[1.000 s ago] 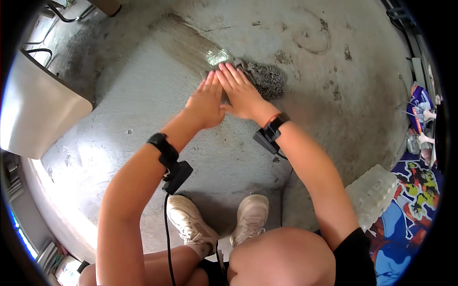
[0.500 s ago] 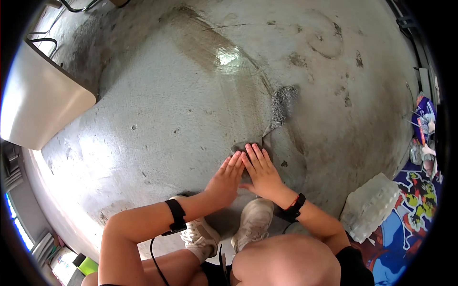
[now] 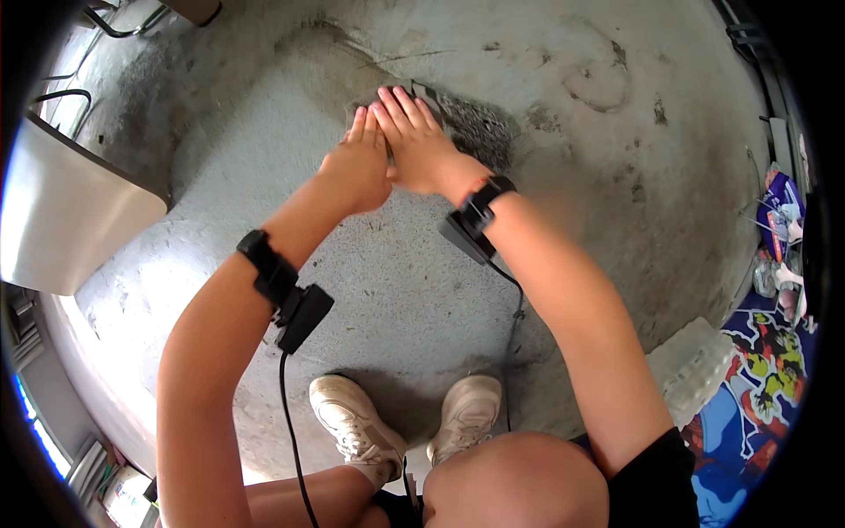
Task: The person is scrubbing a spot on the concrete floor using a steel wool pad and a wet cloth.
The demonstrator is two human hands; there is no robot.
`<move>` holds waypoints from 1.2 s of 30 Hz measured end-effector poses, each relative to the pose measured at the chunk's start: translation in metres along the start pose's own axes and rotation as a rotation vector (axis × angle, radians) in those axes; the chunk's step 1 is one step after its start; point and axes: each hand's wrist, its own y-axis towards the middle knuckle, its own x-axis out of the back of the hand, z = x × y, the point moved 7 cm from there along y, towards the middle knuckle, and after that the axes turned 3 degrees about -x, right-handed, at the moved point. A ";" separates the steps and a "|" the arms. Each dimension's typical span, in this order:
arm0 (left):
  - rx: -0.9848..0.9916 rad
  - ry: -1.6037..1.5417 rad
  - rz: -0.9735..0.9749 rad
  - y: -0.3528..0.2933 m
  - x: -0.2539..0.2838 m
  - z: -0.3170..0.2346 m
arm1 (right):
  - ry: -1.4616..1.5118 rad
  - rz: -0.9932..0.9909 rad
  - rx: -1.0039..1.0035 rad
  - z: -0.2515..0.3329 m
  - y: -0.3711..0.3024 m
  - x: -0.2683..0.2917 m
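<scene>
My left hand and my right hand lie flat side by side on the concrete floor, arms stretched forward, fingers straight. They press on a wet grey rag, most of which shows to the right of my right hand. Around the rag the floor looks dark and damp. Each wrist carries a black band with a small black device, on the left wrist and on the right wrist, with cables running back. I am squatting, and my white shoes are below.
A white box-like unit stands at the left. Metal chair legs are at the top left. A pale block and a colourful patterned mat lie at the right, with small clutter behind them.
Both hands slid the rag back toward my feet, leaving a wet streak, and have now pushed it forward again to arm's length.
</scene>
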 end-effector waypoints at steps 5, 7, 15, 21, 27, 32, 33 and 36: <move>0.068 -0.008 0.093 0.004 -0.004 0.000 | -0.006 0.032 -0.041 0.001 0.003 0.005; 0.036 -0.086 -0.036 -0.010 -0.002 -0.012 | -0.048 0.046 -0.026 0.007 -0.019 0.007; -0.167 -0.016 0.166 -0.094 -0.029 -0.133 | 0.231 0.078 0.007 0.034 -0.163 0.017; -0.165 -0.001 0.112 -0.103 -0.035 -0.146 | -0.063 -0.194 -0.241 -0.033 -0.167 0.048; -0.187 -0.007 0.064 -0.104 -0.038 -0.143 | -0.287 -0.055 -0.374 -0.105 -0.152 0.055; -0.182 -0.027 0.041 -0.100 -0.038 -0.149 | -0.390 -0.171 -0.468 -0.145 -0.154 0.074; -0.170 -0.028 0.041 -0.105 -0.038 -0.143 | -0.372 -0.173 -0.461 -0.130 -0.145 0.077; -0.160 0.001 0.075 -0.108 -0.039 -0.141 | -0.104 -0.374 -0.190 -0.075 -0.125 0.096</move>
